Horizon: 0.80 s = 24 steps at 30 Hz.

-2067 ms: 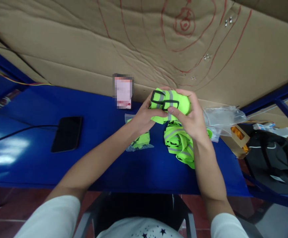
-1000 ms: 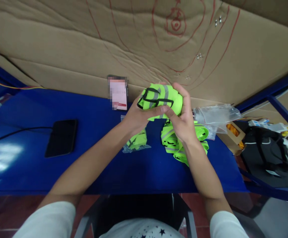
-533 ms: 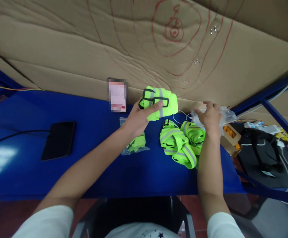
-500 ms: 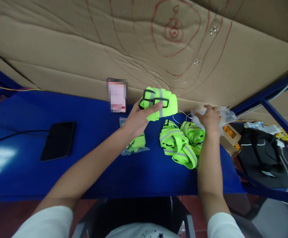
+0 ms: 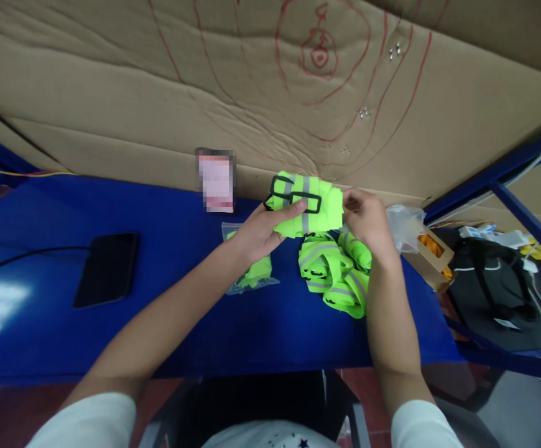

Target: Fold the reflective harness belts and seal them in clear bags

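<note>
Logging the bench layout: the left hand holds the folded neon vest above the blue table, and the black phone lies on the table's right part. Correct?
No. The head view shows the black phone lying on the left part of the blue table, not the right. The left hand does hold the folded neon vest above it.

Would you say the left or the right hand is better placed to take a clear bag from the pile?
Right, probably. The right hand is next to the bags, with only its fingers at the vest. The left hand grips the vest.
</note>
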Motion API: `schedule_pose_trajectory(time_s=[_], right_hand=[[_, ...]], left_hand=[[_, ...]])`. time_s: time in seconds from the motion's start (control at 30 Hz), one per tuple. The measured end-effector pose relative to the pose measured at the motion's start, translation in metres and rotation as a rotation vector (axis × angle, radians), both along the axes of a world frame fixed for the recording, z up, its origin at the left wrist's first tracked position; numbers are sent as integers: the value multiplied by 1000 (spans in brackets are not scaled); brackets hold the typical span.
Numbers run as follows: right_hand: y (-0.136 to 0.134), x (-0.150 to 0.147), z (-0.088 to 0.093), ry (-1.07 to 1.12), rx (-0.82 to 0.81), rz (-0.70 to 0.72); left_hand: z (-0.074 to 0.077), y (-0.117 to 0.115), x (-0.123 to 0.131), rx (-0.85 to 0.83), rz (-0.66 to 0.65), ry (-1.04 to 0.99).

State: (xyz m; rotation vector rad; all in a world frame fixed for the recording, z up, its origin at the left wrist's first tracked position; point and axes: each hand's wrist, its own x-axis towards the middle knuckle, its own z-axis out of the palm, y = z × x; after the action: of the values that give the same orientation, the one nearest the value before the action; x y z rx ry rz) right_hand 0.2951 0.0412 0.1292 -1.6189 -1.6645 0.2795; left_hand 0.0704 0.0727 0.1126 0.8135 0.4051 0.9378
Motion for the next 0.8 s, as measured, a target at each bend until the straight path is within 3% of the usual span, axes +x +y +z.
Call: schedule_pose_trajectory(time_s=[0.13, 0.3, 0.47, 0.6, 0.8], right_hand=[[-1, -23, -1, 193, -39, 114], [-2, -17, 2, 448, -136, 163], [-2, -11, 2, 424, -131, 145], [1, -11, -4, 266, -17, 65], [4, -26, -5, 315, -72, 280]], left_hand=[[-6, 2, 1, 9, -16, 51], [-7, 5, 1, -15, -44, 51], [1, 6, -2, -21, -14, 47], [7, 4, -4, -7, -49, -8], [-3, 4, 1, -51, -90, -13]])
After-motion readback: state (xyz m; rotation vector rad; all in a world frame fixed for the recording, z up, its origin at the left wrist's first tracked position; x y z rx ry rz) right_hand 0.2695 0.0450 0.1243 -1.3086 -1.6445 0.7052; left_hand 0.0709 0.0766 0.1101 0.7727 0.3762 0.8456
